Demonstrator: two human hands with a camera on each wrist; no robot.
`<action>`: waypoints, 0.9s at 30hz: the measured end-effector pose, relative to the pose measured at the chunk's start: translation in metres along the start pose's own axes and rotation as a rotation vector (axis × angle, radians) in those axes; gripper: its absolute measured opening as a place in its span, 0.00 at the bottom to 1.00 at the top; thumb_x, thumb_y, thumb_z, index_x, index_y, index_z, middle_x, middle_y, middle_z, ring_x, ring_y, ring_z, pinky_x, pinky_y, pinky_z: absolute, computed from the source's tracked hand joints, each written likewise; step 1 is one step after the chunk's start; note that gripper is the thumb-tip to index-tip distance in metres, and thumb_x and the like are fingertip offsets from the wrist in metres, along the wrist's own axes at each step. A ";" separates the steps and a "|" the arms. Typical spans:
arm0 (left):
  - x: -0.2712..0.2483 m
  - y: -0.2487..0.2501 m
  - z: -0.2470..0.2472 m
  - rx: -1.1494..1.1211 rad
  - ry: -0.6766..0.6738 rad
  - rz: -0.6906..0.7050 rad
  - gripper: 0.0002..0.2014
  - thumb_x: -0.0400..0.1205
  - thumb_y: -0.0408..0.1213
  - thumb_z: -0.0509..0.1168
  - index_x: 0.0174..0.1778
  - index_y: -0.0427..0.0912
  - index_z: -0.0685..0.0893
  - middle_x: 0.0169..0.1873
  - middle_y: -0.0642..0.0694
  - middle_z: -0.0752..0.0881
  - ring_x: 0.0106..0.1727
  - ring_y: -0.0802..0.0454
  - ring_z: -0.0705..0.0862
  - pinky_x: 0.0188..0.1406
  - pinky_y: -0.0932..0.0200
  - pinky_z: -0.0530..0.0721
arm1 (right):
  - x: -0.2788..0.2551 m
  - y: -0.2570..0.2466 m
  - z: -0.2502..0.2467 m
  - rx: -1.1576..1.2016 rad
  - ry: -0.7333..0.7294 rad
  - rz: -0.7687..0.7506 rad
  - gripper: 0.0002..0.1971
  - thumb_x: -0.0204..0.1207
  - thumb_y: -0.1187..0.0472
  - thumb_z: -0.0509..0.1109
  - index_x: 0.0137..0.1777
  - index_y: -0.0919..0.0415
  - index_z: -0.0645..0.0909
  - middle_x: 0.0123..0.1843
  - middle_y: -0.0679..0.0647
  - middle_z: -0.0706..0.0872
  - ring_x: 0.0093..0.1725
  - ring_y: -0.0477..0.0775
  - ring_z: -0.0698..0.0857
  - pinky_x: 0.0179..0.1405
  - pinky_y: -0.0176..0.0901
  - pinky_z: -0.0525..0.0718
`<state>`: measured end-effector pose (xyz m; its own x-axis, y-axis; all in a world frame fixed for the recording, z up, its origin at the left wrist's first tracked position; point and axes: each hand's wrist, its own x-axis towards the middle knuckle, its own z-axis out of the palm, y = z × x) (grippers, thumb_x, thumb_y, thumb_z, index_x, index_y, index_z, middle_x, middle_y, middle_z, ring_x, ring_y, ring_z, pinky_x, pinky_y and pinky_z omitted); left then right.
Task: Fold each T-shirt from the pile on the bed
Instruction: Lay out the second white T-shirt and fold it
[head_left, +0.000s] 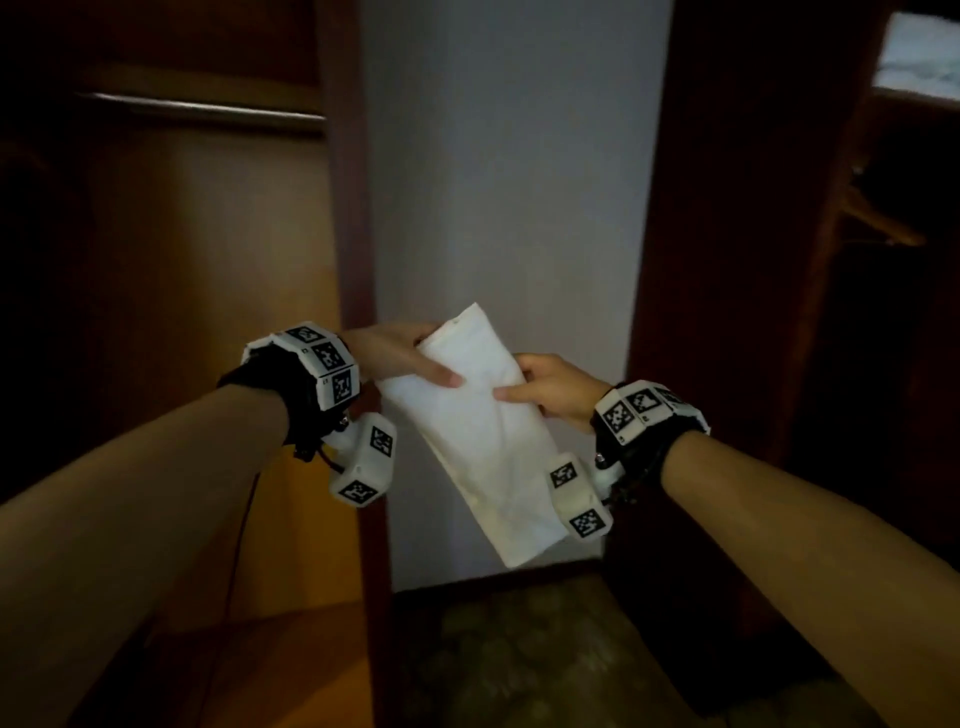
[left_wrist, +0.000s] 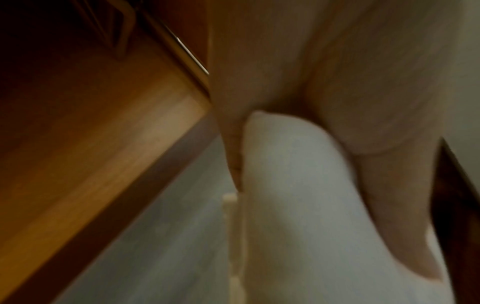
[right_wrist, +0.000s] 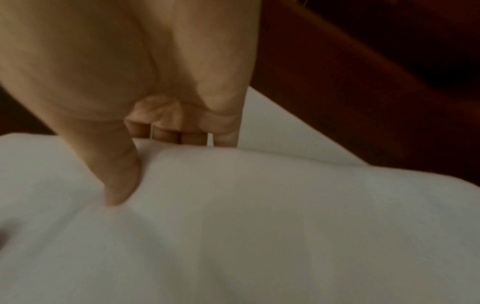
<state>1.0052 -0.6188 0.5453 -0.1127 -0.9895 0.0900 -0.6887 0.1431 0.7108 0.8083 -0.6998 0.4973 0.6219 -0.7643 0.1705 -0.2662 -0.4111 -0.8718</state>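
Observation:
A folded white T-shirt hangs in the air in front of me, a narrow bundle slanting down to the right. My left hand grips its upper left edge, thumb laid across the top of the cloth. My right hand holds the right edge, thumb on top and fingers curled underneath. In the left wrist view the white cloth sits between thumb and fingers. The right wrist view shows the thumb pressing into the T-shirt and the fingers tucked behind its edge.
An open wooden wardrobe compartment with a metal hanging rail stands to the left. A pale wall panel is straight ahead, a dark wooden frame to the right. Patterned carpet lies below.

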 end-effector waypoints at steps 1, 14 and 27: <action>-0.004 -0.010 -0.021 0.001 0.010 -0.020 0.23 0.73 0.35 0.77 0.63 0.44 0.80 0.54 0.51 0.87 0.55 0.56 0.86 0.51 0.64 0.85 | 0.022 -0.011 0.007 -0.005 -0.021 -0.044 0.18 0.76 0.65 0.72 0.65 0.63 0.79 0.64 0.63 0.84 0.63 0.63 0.83 0.66 0.61 0.80; -0.029 -0.137 -0.206 -0.644 0.756 0.172 0.26 0.76 0.40 0.73 0.70 0.43 0.76 0.64 0.46 0.84 0.64 0.46 0.84 0.70 0.44 0.77 | 0.235 -0.168 0.135 0.443 -0.064 -0.357 0.13 0.77 0.70 0.68 0.62 0.66 0.78 0.52 0.55 0.86 0.48 0.52 0.86 0.55 0.45 0.85; 0.033 -0.181 -0.408 -0.550 0.746 0.470 0.13 0.84 0.36 0.64 0.64 0.44 0.80 0.55 0.45 0.88 0.52 0.51 0.89 0.46 0.57 0.88 | 0.382 -0.284 0.217 0.629 0.317 -0.483 0.21 0.76 0.66 0.72 0.64 0.58 0.68 0.52 0.56 0.82 0.44 0.51 0.84 0.43 0.43 0.86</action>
<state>1.4187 -0.6845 0.7038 0.3154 -0.6229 0.7159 -0.2473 0.6744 0.6958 1.2810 -0.7669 0.7109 0.3017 -0.7175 0.6278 0.4918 -0.4471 -0.7472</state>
